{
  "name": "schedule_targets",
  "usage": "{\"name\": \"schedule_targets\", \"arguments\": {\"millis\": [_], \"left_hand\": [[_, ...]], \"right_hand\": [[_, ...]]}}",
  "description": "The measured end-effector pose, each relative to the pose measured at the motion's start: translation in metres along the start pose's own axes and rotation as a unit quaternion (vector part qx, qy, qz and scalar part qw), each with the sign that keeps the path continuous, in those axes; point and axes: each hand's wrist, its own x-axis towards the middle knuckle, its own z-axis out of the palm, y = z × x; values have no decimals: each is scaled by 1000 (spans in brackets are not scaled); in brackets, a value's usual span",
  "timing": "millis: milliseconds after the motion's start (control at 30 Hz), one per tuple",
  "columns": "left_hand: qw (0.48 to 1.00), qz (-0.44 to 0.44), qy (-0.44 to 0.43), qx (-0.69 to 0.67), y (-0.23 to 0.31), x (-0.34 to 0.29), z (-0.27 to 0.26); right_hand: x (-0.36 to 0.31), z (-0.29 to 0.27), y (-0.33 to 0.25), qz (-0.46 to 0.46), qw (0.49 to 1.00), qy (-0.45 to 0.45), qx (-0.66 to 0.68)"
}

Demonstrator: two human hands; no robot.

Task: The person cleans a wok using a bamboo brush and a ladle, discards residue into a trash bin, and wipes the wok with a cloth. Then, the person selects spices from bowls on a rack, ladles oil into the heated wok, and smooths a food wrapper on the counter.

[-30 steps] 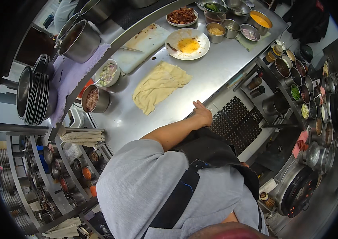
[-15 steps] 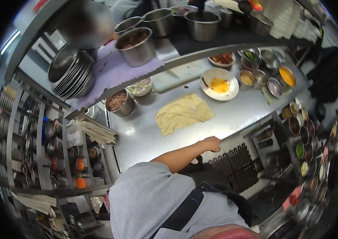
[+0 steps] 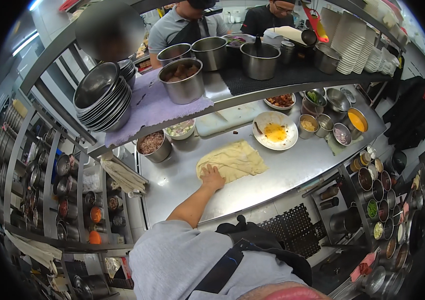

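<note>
A crumpled pale yellow cloth (image 3: 240, 157) lies on the steel worktop (image 3: 177, 182). My left hand (image 3: 212, 178) rests palm down on the cloth's near left part, its fingers spread and holding nothing. My left forearm reaches up from a grey sleeve. Right of the cloth stands a white bowl (image 3: 276, 131) with yellow-orange liquid and dark bits in it. A steel pot of reddish-brown beans or grains (image 3: 153, 146) is at the cloth's left. My right hand is out of view.
A white cutting board (image 3: 232, 120) lies behind the cloth. Small steel containers (image 3: 308, 125) crowd the right end. The overhead shelf carries steel pots (image 3: 182, 85) and stacked metal bowls (image 3: 103, 100). Two co-workers stand beyond it. Racks (image 3: 47, 185) flank me on the left.
My left hand has moved left from the worktop's near edge, where its fingers were curled, onto the yellow cloth with fingers spread. The view has shifted, showing the co-workers more fully.
</note>
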Motion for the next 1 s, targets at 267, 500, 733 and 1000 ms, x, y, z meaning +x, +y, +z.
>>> {"name": "schedule_targets", "arguments": {"millis": [267,500,733,1000], "left_hand": [[1000,-4,-25,-6,12,-8,-13],[1000,-3,-6,-17,0,20,5],[990,39,134,31,20,9,23],[838,522,6,-161,169,-76,68]], "right_hand": [[-25,-88,-162,-154,896,-112,400],[-191,-335,-343,-790,507,13,345],[-193,-339,-296,-738,465,362,328],[-57,-102,-48,-76,978,179,77]]}}
